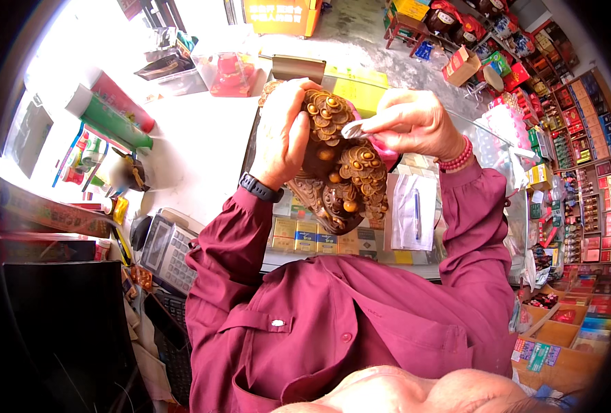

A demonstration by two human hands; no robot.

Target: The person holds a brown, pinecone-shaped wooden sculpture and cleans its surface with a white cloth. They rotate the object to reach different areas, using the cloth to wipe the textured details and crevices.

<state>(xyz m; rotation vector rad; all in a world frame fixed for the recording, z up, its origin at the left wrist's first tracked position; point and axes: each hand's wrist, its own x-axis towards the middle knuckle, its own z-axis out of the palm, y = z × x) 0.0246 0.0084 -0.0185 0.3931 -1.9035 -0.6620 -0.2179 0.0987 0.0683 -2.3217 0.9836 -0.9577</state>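
A brown and gold carved ornament (331, 160), covered with coin-shaped discs and round amber beads, stands over the glass counter in front of me. My left hand (284, 134) grips its left side, fingers spread over the upper part; a dark watch (260, 187) is on that wrist. Between the thumb and fingers of my right hand (414, 121) is a small greyish cloth or wipe (354, 130), held against or close to the coin cluster. A red bead bracelet (457, 155) circles my right wrist. Part of a pink thing behind the ornament is mostly hidden.
White paper with a pen (417, 214) lies right of the ornament. Cigarette packs (305, 238) show beneath the glass. A calculator (168, 253), keyboard (173, 310) and dark monitor (70, 330) are at left. A clear box (228, 67) stands at the back; stocked shelves (589, 191) line the right.
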